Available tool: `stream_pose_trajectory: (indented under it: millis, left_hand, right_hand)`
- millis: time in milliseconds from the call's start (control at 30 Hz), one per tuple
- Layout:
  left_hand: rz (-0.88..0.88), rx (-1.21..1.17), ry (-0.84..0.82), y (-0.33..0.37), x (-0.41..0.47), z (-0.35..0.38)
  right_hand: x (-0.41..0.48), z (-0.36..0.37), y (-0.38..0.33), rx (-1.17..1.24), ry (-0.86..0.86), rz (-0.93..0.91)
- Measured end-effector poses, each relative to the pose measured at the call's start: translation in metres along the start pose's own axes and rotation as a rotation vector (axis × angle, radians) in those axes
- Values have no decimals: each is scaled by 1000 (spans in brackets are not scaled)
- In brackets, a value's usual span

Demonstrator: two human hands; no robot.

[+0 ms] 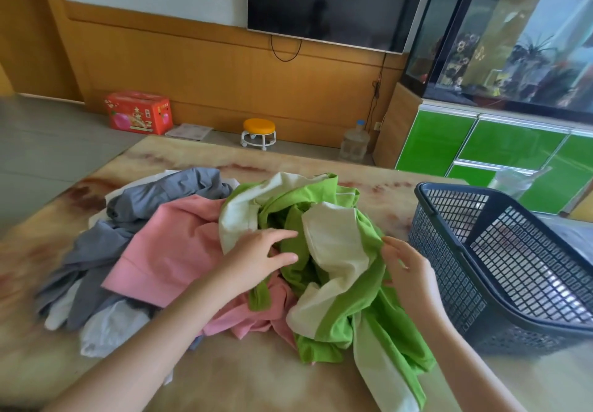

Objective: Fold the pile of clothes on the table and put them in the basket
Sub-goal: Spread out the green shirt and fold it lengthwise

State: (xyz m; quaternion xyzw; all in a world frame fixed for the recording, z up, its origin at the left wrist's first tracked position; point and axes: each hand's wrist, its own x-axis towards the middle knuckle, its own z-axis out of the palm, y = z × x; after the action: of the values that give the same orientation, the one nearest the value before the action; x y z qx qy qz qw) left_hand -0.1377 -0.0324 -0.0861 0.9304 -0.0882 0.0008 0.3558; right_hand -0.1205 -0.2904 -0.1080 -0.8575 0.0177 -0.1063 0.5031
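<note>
the crumpled green and cream cloth garment [340,244] lies on the marbled beige table [256,379], just beside the dark plastic mesh basket [513,267]. the left hand [260,257] rests on it with straight fingers and holds nothing. the right hand [407,267] touches its edge; whether it pinches, i cannot tell.

The left hand [256,260] and the right hand [409,272] are bare, and so are both forearms as far as the lower edge of the view. The arms are slim and smooth. The fingers are blurred, so finer detail cannot be told.
</note>
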Motion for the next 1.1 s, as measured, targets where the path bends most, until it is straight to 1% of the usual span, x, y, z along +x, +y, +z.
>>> stream_pose_trajectory:
  millis: [100,200,300,367,467,533,567,633,700,733,767,833,900,933,1000,1100]
  left_hand:
    - [22,-163,-93,4,1,13]
    - [59,-374,-211,15,-1,23]
    - [100,-477,-216,26,-4,31]
    - [101,-446,-169,26,-3,35]
    - [74,-367,-39,21,-2,34]
    - [62,-305,69,15,-1,34]
    - [70,-238,120,12,-1,34]
    - [75,-117,178,7,2,37]
    - [14,-91,182,2,7,43]
    - [-32,-105,167,0,10,46]
    - [-70,-137,149,0,12,49]
    - [-119,-194,159,0,16,52]
    - [-115,-133,223,-2,17,51]
    - [-99,-85,247,-4,17,48]
    - [-70,-58,283,-8,15,41]
    - [-10,-100,351,-9,9,23]
  right_hand:
    - [-26,9,-10,-121,-136,-99]
    - [-44,23,-19,-190,-212,-183]
    - [-41,31,-9,-244,-247,-120]
    - [-34,30,0,-211,-184,-107]
    - [-29,13,4,-110,-56,-135]
    - [-29,-7,0,-12,-38,-120]
    - [-29,-17,0,30,-38,-123]
    - [-31,-32,-1,106,-92,-125]
    - [-38,-42,0,144,-234,-97]
    - [-42,-44,1,119,-316,-78]
    - [-46,-46,4,43,-387,-69]
    - [-51,-48,11,-161,-500,-90]
    - [-54,-49,16,-314,-528,-107]
    - [-54,-50,17,-336,-523,-99]
    - [-56,-52,14,-312,-525,-95]
    - [-59,-53,6,-286,-543,-102]
